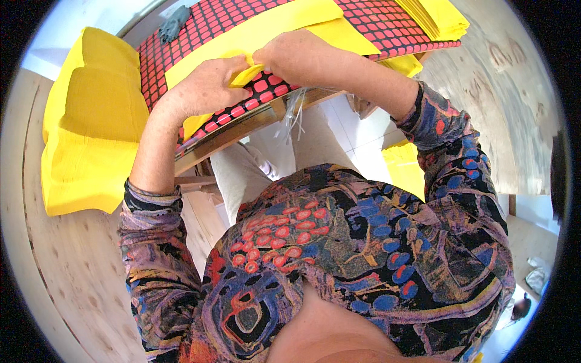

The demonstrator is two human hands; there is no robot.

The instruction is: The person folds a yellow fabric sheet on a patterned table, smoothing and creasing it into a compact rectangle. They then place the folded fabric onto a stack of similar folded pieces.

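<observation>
A long strip of yellow cloth point(218, 49) lies across the table, which has a red-and-black patterned cover point(268, 90). My left hand point(206, 86) pinches a gathered or folded part of yellow cloth between thumb and fingers at the near side of the strip. Close by on the right, my right hand point(290, 56) has its fingers curled on the same bit of cloth, their tips largely hidden. Another flat yellow piece point(342, 36) shows beyond the right hand, under the strip.
A large yellow cloth pile point(97, 118) stands at the left on wooden boards. Folded yellow cloths point(433, 20) lie at the table's far right. A dark grey crumpled cloth point(174, 25) rests at the far left. Clear plastic strands point(295, 113) hang from the near edge.
</observation>
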